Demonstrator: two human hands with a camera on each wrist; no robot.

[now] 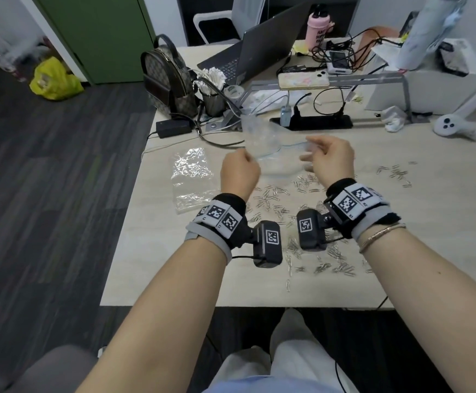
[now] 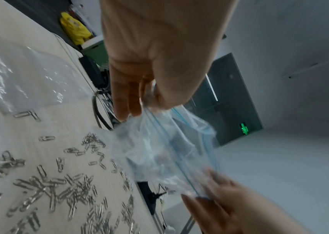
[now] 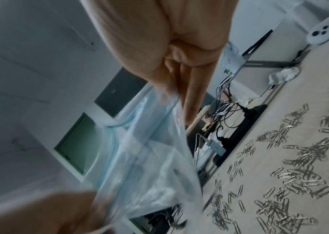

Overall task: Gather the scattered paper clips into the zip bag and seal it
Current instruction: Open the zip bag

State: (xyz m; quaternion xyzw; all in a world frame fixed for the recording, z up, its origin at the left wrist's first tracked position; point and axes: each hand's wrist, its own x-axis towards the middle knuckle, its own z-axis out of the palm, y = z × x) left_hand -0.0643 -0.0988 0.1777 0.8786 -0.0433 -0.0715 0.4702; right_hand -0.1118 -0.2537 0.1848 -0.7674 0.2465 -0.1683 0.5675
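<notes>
Head view shows us both forearms raised over the pale wooden table (image 1: 157,268): our left hand (image 1: 239,173) and right hand (image 1: 331,158) each pinch the clear blue-striped zip bag (image 1: 265,140) by its top edge, above the scattered silver paper clips (image 1: 273,199).

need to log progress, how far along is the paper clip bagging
Early stage. Done: the zip bag is off the table, lifted above it. In hand: the left hand and right hand each pinch an end of its blue-striped top, apparently pulling it open. Left: the paper clips all seem to lie scattered on the table; none visible in the bag, and it needs sealing afterwards.
</notes>
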